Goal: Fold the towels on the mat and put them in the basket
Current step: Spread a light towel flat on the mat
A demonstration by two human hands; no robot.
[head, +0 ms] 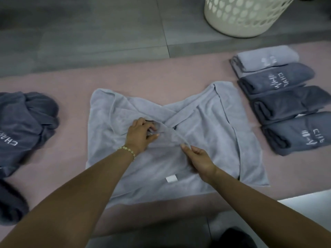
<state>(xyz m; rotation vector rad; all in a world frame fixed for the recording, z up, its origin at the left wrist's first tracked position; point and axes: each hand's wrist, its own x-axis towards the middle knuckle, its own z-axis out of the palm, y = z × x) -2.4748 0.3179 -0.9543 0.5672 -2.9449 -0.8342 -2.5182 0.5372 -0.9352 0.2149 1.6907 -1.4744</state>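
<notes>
Both forearms reach from the near edge of the mat (161,77) to its middle, where a pale grey towel (206,126) lies rumpled, its long axis running left to right, a white tag (171,179) showing on its near part. The left hand (141,133), a bracelet (127,150) at the wrist, has its fingers curled into a turned-over fold; the right hand (198,158) pinches what looks the same hem between thumb and fingers, just nearer and to the right. That hem runs slantwise between the two grips, and from it a twisted flap carries on toward the towel's far right corner. Straightening it likely means drawing the hands apart along the long axis, the right hand being nearer the doubled-over right side. By the mat's right edge folded towels (279,97) sit in a row, a dark heap (26,119) at its left edge; the basket (245,17) stands on the floor (89,33) beyond the far right corner
</notes>
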